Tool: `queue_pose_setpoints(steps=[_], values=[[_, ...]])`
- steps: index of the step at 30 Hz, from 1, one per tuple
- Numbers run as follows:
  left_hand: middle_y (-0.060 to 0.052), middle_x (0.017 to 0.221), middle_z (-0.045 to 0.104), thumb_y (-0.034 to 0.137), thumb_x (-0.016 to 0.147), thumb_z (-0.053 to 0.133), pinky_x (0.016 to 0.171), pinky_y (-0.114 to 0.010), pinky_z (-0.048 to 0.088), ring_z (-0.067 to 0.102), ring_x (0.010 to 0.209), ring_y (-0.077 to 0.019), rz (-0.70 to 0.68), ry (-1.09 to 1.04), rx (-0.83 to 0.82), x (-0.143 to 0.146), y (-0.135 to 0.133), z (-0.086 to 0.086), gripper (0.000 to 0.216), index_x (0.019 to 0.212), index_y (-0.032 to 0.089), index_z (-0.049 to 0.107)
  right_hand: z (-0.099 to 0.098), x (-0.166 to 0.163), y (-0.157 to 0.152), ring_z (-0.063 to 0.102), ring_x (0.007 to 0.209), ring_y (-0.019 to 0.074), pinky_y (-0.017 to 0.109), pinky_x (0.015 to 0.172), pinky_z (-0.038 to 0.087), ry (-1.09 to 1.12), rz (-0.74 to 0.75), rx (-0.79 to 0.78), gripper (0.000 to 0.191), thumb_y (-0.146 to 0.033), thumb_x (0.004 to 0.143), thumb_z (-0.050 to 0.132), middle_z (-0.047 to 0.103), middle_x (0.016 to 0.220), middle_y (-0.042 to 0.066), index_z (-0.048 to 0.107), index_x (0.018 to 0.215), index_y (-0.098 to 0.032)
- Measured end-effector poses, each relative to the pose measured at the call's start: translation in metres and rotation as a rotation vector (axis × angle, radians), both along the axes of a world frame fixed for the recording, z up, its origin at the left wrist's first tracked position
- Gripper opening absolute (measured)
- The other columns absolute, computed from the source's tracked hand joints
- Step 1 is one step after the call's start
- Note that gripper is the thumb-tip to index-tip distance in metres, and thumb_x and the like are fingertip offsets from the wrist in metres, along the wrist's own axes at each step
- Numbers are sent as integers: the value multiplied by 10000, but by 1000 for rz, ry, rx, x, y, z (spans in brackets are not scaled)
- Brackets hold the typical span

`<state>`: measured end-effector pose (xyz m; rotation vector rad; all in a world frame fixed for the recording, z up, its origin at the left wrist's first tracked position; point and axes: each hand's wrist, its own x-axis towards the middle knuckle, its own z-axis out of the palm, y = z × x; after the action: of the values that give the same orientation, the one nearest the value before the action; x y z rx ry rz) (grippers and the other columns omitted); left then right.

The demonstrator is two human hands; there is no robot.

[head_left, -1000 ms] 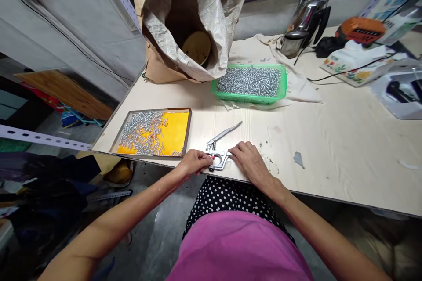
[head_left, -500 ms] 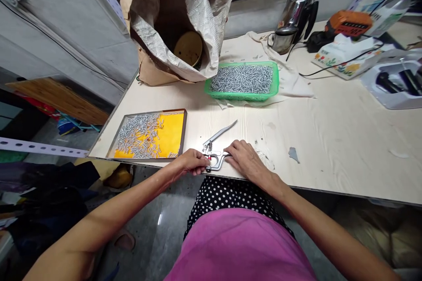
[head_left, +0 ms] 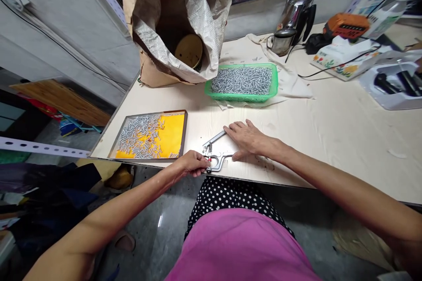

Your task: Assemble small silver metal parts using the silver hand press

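Grey metal pliers [head_left: 221, 162] with a C-shaped jaw, a spring and a long lever lie at the table's front edge. The fingertips of my left hand [head_left: 194, 162] are pinched together at the jaw, beside a small red part; what they hold is too small to make out. My right hand [head_left: 247, 138] is open over the lever [head_left: 216, 138], fingers stretched and the fingertips at its far end, thumb near the lower handle. Left of the pliers is a shallow tray [head_left: 174, 134] with a yellow bottom and many small silvery metal pieces [head_left: 138, 134].
Behind, a green basket [head_left: 244, 97] is heaped with similar metal pieces. A big open sack [head_left: 158, 68] stands at back left. A metal kettle [head_left: 295, 11], a metal mug [head_left: 281, 43], an orange tool battery [head_left: 346, 25] and a tissue box [head_left: 343, 59] sit at back right.
My right hand has moved from the lower handle up and forward onto the raised lever, its fingers spreading. My left hand stays at the jaw.
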<state>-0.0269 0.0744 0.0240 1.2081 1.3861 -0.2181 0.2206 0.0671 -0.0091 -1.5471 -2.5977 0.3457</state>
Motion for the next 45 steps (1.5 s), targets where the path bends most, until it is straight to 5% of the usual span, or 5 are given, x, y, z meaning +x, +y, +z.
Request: queue_pose_setpoints(steps=[7, 16, 23, 37, 45], values=[[46, 469, 510, 461, 753, 698, 456, -210, 332, 469, 414, -78, -98, 91, 108, 0, -7, 5, 378, 585, 152, 558, 18, -6, -15, 521, 1012, 323, 449, 852, 404, -70, -20, 21, 565, -487, 683, 782, 618, 1087, 151, 623, 1098, -140], [-132, 1255, 584, 411, 860, 643, 961, -397, 444, 510, 1168, -285, -697, 137, 1100, 35, -24, 8, 440, 1216, 162, 578, 28, -11, -38, 529, 981, 275, 376, 777, 421, -41, -80, 28, 362, -375, 784, 737, 625, 1056, 129, 620, 1037, -145], [-140, 1370, 494, 356, 863, 641, 1032, -441, 413, 471, 1214, -294, -880, 62, 1073, 58, -5, -7, 583, 1364, 170, 406, 24, 2, -48, 513, 1044, 294, 396, 814, 469, 12, -103, -5, 700, -368, 671, 824, 588, 1171, 153, 533, 1255, -117], [-71, 997, 638, 334, 933, 562, 801, -350, 466, 537, 988, -238, -874, 202, 1073, 78, 5, 0, 189, 989, 181, 656, 21, -2, -42, 563, 947, 215, 306, 814, 420, 31, -160, -78, 104, -197, 928, 565, 648, 968, 96, 651, 932, -138], [-173, 1415, 491, 343, 881, 638, 1086, -475, 371, 430, 1322, -321, -722, 123, 1238, 68, -24, -18, 529, 1337, 126, 479, 17, 32, -10, 557, 1036, 259, 337, 871, 430, 102, -60, -47, 464, -379, 876, 638, 620, 1138, 150, 573, 1251, -113]])
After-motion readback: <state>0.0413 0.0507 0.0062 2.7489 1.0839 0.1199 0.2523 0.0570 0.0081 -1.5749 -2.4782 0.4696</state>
